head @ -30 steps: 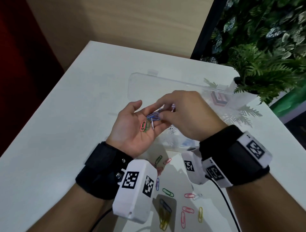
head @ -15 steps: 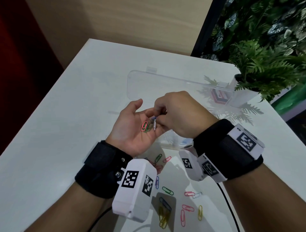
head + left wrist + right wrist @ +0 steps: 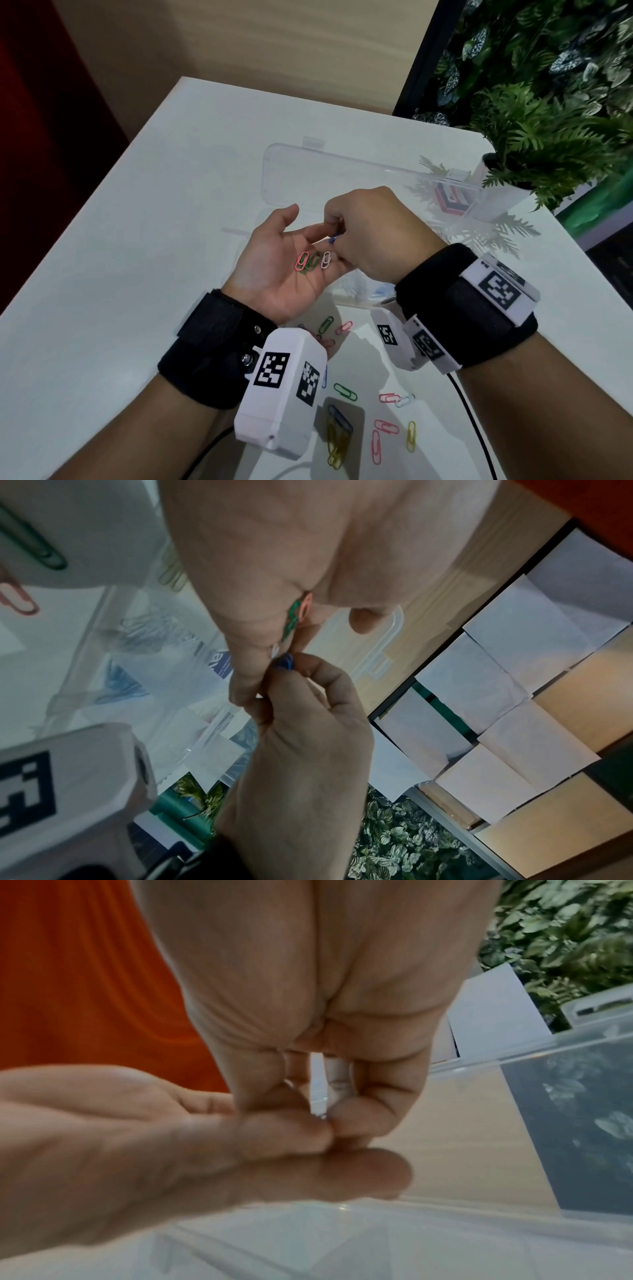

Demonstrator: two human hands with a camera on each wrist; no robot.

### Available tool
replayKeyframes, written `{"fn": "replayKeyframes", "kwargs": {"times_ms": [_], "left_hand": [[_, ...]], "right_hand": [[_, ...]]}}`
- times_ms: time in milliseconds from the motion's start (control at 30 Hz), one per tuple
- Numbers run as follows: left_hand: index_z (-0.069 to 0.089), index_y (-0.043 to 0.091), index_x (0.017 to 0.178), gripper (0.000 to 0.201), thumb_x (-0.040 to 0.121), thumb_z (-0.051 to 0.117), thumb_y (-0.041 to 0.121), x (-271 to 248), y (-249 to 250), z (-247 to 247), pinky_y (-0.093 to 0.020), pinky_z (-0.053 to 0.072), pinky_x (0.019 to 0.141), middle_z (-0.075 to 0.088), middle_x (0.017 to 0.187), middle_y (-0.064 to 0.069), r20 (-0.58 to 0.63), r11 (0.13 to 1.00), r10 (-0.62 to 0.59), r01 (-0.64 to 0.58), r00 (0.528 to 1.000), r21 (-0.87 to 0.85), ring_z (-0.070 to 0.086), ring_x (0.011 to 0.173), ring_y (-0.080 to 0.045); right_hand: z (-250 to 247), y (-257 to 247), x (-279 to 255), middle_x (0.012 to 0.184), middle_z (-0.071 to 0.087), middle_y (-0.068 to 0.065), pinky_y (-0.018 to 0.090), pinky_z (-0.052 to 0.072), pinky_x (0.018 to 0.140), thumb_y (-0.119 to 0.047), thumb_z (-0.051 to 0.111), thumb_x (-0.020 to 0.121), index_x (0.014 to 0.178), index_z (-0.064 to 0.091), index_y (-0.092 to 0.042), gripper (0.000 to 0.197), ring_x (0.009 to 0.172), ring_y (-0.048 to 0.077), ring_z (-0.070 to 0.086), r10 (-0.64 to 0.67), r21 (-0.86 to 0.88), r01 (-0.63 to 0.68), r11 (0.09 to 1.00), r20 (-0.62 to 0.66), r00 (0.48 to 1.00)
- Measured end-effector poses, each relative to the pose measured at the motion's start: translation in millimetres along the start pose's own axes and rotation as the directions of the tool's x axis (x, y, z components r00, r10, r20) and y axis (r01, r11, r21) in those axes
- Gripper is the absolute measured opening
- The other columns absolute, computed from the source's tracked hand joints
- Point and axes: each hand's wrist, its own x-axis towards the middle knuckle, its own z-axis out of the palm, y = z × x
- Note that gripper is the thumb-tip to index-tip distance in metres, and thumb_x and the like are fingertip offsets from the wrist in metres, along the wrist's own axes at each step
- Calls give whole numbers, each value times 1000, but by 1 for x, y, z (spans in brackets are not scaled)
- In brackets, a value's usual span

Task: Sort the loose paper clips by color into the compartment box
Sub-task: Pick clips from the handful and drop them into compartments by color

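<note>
My left hand (image 3: 291, 263) lies palm up above the clear compartment box (image 3: 342, 171). A pink clip (image 3: 301, 262), a green clip (image 3: 312, 263) and a white clip (image 3: 326, 259) rest on the palm. My right hand (image 3: 370, 236) hovers over the left fingers and pinches a blue clip (image 3: 334, 238) between thumb and fingertips; the left wrist view shows the blue clip (image 3: 285, 662) at those fingertips. Loose clips (image 3: 387, 426) in pink, green, yellow and blue lie on the white table (image 3: 102, 274) near me.
The box's open lid (image 3: 359, 168) lies flat behind the hands. A potted fern (image 3: 534, 137) in a white pot stands at the right rear. A small red and black item (image 3: 452, 198) sits by the pot. A black cable (image 3: 476, 428) trails from my right wrist.
The right hand has drawn the blue clip up off the left palm, leaving the pink, green and white clips lying there. Both hands shifted slightly left.
</note>
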Motion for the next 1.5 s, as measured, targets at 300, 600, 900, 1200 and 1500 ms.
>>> {"fn": "replayKeyframes", "kwargs": {"times_ms": [300, 600, 900, 1200, 1500], "left_hand": [[49, -12, 125, 57, 97, 37, 36, 0, 15, -3, -61, 48, 84, 56, 123, -36, -97, 997, 68, -72, 993, -42, 57, 110, -52], [51, -9, 126, 55, 97, 37, 35, -1, 16, -3, -60, 48, 84, 59, 121, -33, -127, 995, 99, -102, 987, -18, 59, 108, -51], [42, -7, 136, 62, 97, 31, 41, -4, 12, 0, -38, 57, 70, 68, 95, -24, -107, 995, 96, -98, 990, -7, 68, 82, -37], [41, -6, 138, 65, 97, 30, 43, -2, 15, -5, -35, 55, 77, 66, 96, -23, -89, 994, 110, -111, 990, -2, 66, 80, -34], [53, -6, 126, 57, 98, 32, 39, -4, 29, -9, -60, 47, 84, 60, 121, -32, -136, 989, 144, -146, 980, -6, 55, 115, -47]], "right_hand": [[-22, 45, -6, 60, 59, -11, 6, 35, 45, -3, 60, 74, 74, 67, -22, 20, 55, -1, 51, 170, 143, -152, 978, -126, 977], [-2, 67, -10, 79, 67, 0, 20, 41, 52, -3, 57, 82, 86, 71, -18, 22, 71, 18, 57, 324, 11, -325, 946, 59, 944], [-8, 3, -14, 71, 62, -15, 9, 39, 59, -26, 72, 78, 93, 73, -30, 16, 65, -5, 54, -87, 210, 78, 975, 35, 996], [1, -6, -5, 74, 64, -10, 17, 43, 64, -18, 63, 83, 86, 74, -23, 13, 71, 7, 55, -96, 125, 94, 988, 7, 995], [-10, 33, -2, 61, 65, -7, 21, 45, 49, -10, 55, 81, 75, 70, -16, 17, 61, 16, 62, 123, 107, -112, 988, -105, 987]]}}
